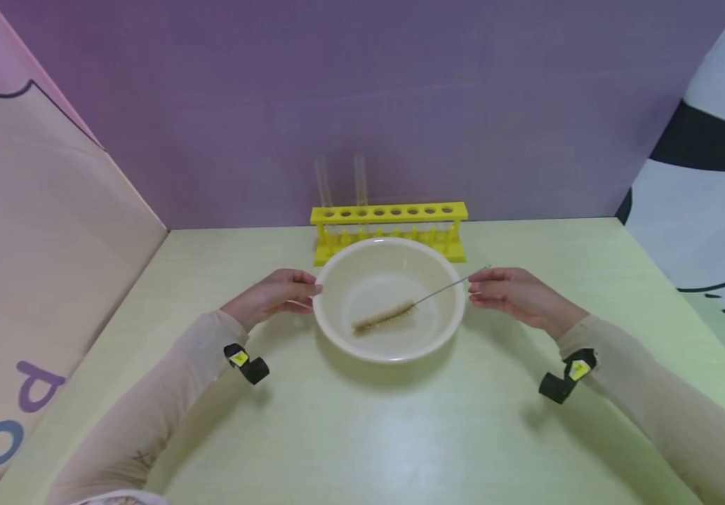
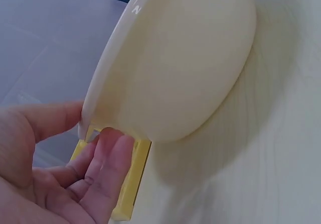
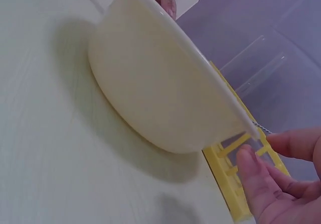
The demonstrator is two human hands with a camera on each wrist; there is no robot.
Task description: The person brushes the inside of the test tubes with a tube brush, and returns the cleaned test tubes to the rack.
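Note:
A cream basin sits at the table's middle, in front of the yellow test tube rack. Inside it lies a test tube brush, its wire handle leaning over the right rim. My left hand pinches the basin's left rim; in the left wrist view the thumb touches the rim and the fingers curl below it. My right hand is at the right rim, close to the brush handle's end. The right wrist view shows its fingertips spread about the rim, with a small gap.
The yellow rack stands behind the basin near the purple back wall. Two clear test tubes stand upright in its left holes. Printed cloth panels border the table on both sides.

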